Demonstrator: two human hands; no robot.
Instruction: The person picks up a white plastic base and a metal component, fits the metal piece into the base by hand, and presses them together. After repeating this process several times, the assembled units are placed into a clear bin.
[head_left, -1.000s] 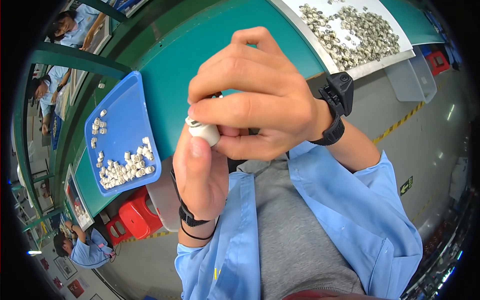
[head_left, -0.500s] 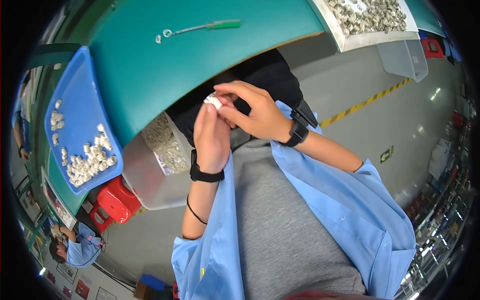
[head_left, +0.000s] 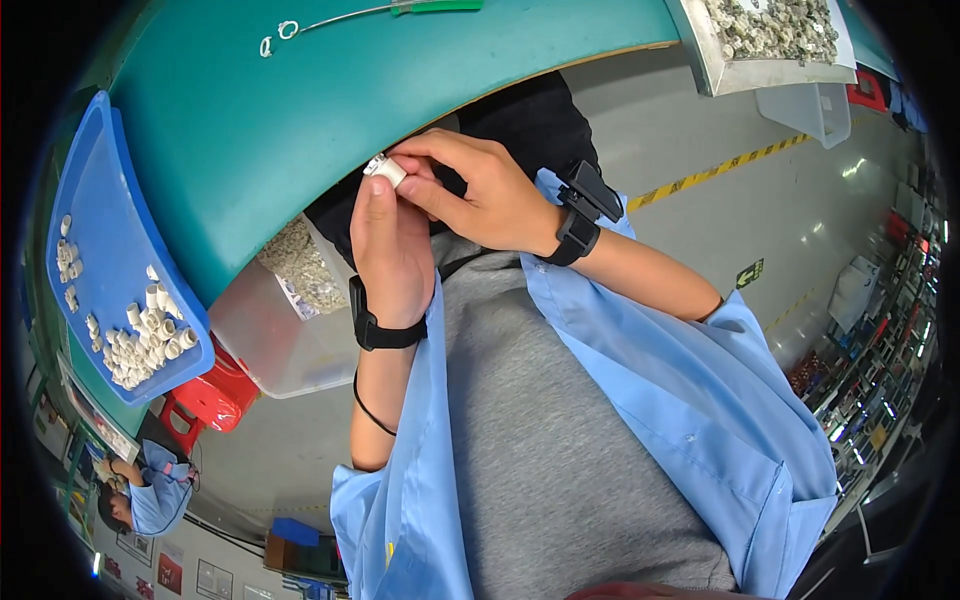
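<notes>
Blue tray of cylinders; cylinder between fingers

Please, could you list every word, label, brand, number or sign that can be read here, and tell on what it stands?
No word, brand or number can be read clearly.
Dark floor sign: pale marks, too small to read.
Red wall poster: too small and blurred.
White part in the fingers: no readable marking.

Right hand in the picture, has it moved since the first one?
Yes. The right hand covered part of the green table before; now it shows just past the table's near edge, toward the person's body.
</notes>
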